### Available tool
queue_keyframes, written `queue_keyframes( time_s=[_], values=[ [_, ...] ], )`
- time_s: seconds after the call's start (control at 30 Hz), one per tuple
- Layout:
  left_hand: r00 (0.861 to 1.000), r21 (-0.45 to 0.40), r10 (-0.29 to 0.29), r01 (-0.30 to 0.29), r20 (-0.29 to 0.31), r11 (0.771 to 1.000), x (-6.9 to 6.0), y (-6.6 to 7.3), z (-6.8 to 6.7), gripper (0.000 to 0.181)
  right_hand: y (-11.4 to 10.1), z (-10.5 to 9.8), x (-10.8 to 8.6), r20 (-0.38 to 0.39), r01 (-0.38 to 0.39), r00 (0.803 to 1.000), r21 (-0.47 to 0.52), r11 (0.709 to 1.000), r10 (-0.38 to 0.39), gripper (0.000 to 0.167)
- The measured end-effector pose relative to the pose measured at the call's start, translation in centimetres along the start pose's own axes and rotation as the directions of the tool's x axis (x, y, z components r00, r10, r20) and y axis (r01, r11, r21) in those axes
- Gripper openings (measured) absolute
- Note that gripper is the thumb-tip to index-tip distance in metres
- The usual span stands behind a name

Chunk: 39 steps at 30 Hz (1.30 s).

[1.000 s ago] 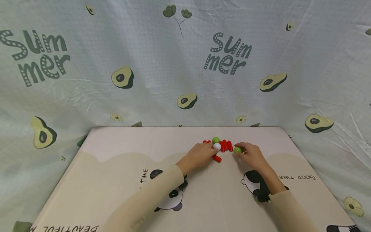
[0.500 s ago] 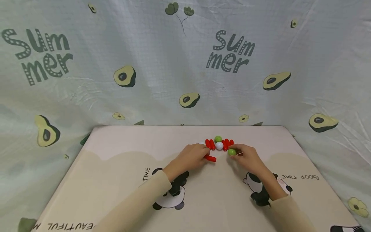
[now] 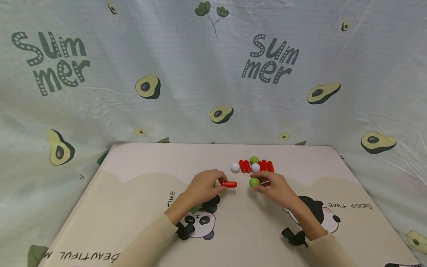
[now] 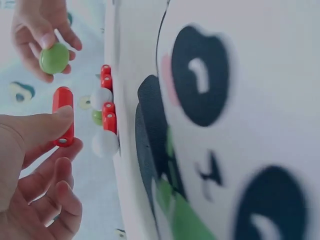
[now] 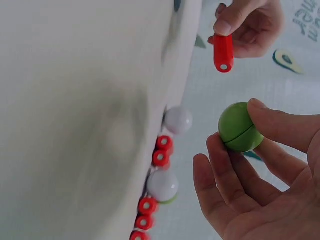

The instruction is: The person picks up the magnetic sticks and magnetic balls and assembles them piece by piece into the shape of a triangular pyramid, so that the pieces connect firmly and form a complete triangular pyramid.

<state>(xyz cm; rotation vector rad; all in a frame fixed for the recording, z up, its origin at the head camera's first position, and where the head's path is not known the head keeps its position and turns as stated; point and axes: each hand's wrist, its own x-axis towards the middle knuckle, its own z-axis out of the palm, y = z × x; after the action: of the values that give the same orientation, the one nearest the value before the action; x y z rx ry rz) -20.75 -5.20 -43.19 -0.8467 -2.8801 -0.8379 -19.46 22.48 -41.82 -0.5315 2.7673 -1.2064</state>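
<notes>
Between thumb and fingers, my left hand (image 3: 205, 185) pinches a short red rod (image 3: 230, 184) by one end. A pale round spot marks the rod's free tip in the right wrist view. Opposite it, my right hand (image 3: 275, 187) holds a green ball (image 3: 254, 182) with a seam around it, gripped by thumb and fingers. Both pieces are raised above the table, apart from each other, and the rod's free end points toward the ball. The left wrist view also shows the rod (image 4: 63, 115) under my thumb and the green ball (image 4: 54, 58) across from it.
Behind the hands lie several red rods (image 3: 245, 166), two white balls (image 3: 235, 167) and another green ball (image 3: 254, 160), loosely in a row. The table (image 3: 150, 159) has a panda-printed cover. A fabric backdrop (image 3: 180, 74) with avocado prints hangs behind its far edge.
My left hand has drawn left and nearer with the red rod, uncovering the white balls and rods behind. My right hand has carried the green ball left and nearer, toward the rod.
</notes>
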Motion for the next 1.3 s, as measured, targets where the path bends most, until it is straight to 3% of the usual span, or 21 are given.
queue_keyframes(
  time_s=[0.13,0.23,0.3,0.47,0.53,0.77,1.03,1.3],
  values=[
    [0.999,-0.158,-0.033,0.026,-0.039,0.987,-1.4,-0.8,0.0,0.015,-0.9,0.5,-0.3,0.019,0.021,1.0,0.031,0.999,-0.022,0.036],
    [0.996,-0.281,-0.073,0.056,-0.049,0.958,-2.5,-1.1,-0.1,0.014,-1.3,1.0,-0.5,0.032,0.038,0.999,0.047,0.998,-0.04,0.036],
    [0.992,-0.362,-0.122,0.099,-0.04,0.927,-3.2,-1.2,-0.1,0.015,-1.6,1.3,-0.5,0.045,0.043,0.998,0.053,0.998,-0.045,0.035],
    [0.968,-0.527,-0.249,0.216,0.009,0.822,-4.5,-1.2,-0.2,0.016,-2.0,2.4,-0.6,0.083,0.039,0.996,0.068,0.997,-0.044,0.036],
    [0.964,-0.555,-0.264,0.234,0.027,0.798,-4.8,-1.3,-0.2,0.017,-2.0,2.8,-0.6,0.099,0.031,0.994,0.082,0.996,-0.039,0.036],
    [0.969,-0.559,-0.242,0.231,0.055,0.796,-5.3,-1.6,0.3,0.018,-2.2,3.7,-0.9,0.132,0.01,0.991,0.116,0.993,-0.025,0.037],
    [0.966,-0.604,-0.241,0.249,0.096,0.757,-6.2,-1.7,0.5,0.02,-2.3,4.2,-1.0,0.153,0.007,0.988,0.151,0.988,-0.03,0.036],
    [0.97,-0.617,-0.221,0.235,0.1,0.751,-6.5,-2.1,0.7,0.02,-2.3,4.9,-1.1,0.17,-0.007,0.985,0.189,0.982,-0.025,0.036]
  ],
)
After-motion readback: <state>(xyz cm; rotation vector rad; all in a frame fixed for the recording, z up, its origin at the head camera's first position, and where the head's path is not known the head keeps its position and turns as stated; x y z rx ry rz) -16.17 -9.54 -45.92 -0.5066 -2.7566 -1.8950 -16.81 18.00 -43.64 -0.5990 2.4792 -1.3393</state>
